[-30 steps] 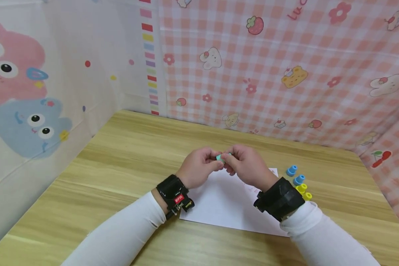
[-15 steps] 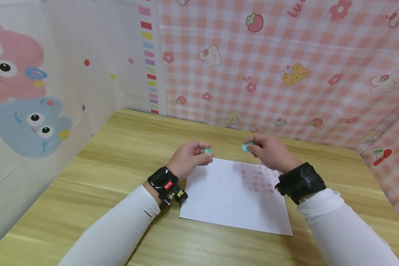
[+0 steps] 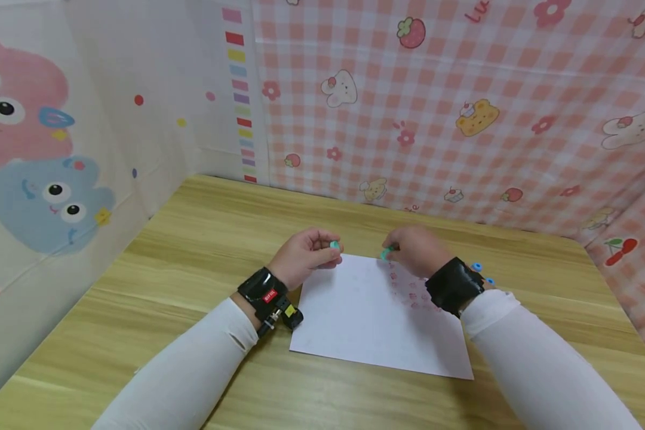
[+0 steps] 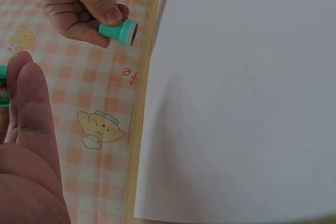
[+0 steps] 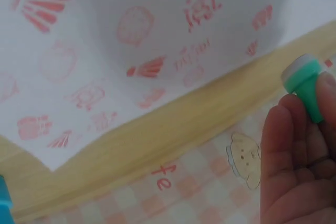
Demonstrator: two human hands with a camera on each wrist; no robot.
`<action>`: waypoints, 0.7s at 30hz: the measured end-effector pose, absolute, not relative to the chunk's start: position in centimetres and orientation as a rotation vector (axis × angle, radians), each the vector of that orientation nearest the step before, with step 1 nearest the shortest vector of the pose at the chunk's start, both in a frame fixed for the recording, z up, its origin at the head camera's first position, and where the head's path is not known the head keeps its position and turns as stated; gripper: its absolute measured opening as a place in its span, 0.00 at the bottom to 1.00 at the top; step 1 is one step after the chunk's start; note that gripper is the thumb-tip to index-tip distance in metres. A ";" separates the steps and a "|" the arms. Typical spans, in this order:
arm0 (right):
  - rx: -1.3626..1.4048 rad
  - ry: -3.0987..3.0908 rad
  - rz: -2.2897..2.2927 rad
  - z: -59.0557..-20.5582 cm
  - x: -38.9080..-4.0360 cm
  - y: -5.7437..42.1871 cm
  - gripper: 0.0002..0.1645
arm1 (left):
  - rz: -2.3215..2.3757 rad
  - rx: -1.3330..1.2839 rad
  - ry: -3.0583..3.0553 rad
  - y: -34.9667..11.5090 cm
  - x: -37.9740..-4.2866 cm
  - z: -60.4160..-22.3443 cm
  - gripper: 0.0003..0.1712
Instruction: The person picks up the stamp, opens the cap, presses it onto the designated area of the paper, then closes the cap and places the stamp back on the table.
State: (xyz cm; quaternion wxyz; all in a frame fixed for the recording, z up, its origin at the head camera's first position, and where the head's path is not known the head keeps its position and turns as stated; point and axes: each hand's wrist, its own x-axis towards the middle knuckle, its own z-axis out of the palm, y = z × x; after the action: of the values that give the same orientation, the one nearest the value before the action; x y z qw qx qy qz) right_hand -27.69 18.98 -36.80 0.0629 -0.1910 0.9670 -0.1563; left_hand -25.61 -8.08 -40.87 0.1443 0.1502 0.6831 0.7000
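Observation:
Between the thumb and fingers of my left hand (image 3: pixel 303 258) is a small green cap (image 3: pixel 335 245), held above the paper's far left corner. Part of that cap, with a picture on it, shows at the left edge of the left wrist view. My right hand (image 3: pixel 419 249) pinches a green toy stamp (image 4: pixel 119 31) by its narrow handle. Its broad, pale-rimmed end is uncovered and points toward the white paper (image 3: pixel 355 322), near the far edge. Whether the stamp touches the paper cannot be told. Red stamped prints (image 5: pixel 146 68) cover the paper's far right part.
Blue stamps (image 3: pixel 476 267) stand on the wooden table (image 3: pixel 220 239) beyond my right wrist, partly hidden by it. A pink checked cloth (image 3: pixel 435 77) hangs behind the table, and a white printed cloth (image 3: pixel 161 131) hangs on the left.
Both hands were together on the green stamp; they have since come apart, the cap in the left and the stamp in the right. The right hand then moved back left and down toward the paper.

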 end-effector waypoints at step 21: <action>-0.514 2.887 -0.411 -38.6 -28.6 18.0 0.08 | 1.994 0.404 2.009 -8.0 -25.5 -41.0 0.16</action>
State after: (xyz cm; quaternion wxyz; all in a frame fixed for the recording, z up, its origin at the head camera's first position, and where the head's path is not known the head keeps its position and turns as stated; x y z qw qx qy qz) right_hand -28.61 17.97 -38.58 0.0900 -0.1730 0.9710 -0.1382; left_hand -25.51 -7.97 -41.00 0.1407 0.1399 0.6956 0.6905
